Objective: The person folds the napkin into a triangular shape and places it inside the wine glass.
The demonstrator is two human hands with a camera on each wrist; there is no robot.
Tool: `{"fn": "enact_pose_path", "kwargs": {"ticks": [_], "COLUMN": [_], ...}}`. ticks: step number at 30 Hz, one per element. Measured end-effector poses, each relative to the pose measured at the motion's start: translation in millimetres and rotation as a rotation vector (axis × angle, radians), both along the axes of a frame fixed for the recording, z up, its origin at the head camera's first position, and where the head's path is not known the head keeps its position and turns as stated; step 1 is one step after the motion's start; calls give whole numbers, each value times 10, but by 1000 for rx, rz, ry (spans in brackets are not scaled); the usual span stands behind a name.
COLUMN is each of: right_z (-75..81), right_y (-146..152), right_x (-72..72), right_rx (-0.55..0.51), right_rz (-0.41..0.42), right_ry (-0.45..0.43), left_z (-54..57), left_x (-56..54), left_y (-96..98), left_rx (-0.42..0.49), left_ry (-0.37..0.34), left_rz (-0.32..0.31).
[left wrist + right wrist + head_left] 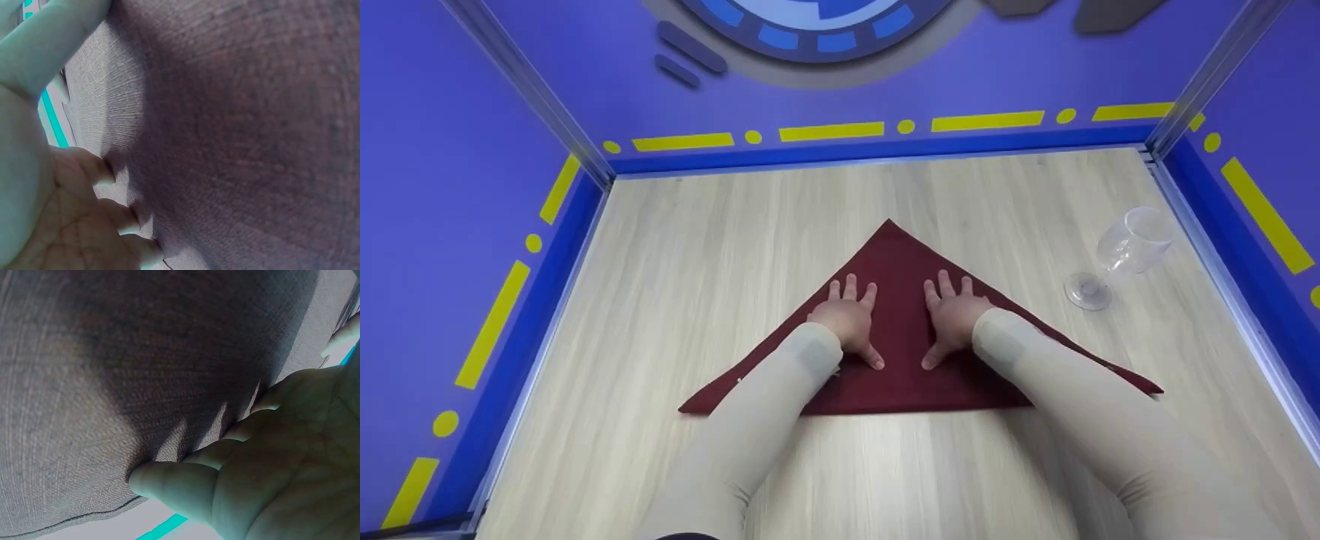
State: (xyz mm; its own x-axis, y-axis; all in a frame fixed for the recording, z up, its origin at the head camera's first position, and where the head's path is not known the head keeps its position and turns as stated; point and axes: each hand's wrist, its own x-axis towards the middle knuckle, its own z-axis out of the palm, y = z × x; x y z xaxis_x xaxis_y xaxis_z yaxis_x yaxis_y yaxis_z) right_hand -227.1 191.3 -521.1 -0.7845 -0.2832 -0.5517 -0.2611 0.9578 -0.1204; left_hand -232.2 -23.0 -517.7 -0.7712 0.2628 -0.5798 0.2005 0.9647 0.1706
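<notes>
A dark red cloth (904, 390), folded into a triangle, lies on the table with its point toward the back wall and its long edge toward the person. On its left half the left hand (846, 321) rests with fingers spread, fingertips against the fabric. The right hand (956, 319) rests on the right half in the same way, thumb pointing inward. Both wrist views show the fingertips touching the weave of the cloth (242, 124), with the palms raised a little off it. Between the two thumbs a strip of the cloth shows.
A clear stemmed glass (1132, 244) stands on the right side of the table, beyond the cloth's right slope. The pale wood-grain table (697, 247) is bordered by metal rails and blue panels (427, 187) with yellow dashes at the left, back and right.
</notes>
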Motion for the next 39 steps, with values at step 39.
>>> {"fn": "enact_pose_path", "kwargs": {"ticks": [39], "right_z": [-21], "right_y": [123], "right_x": [224], "right_rx": [-60], "right_rz": [-104], "right_ry": [-32], "left_z": [-18], "left_x": [222], "left_y": [-244], "left_rx": [15], "left_ry": [-39], "left_rz": [76]}}
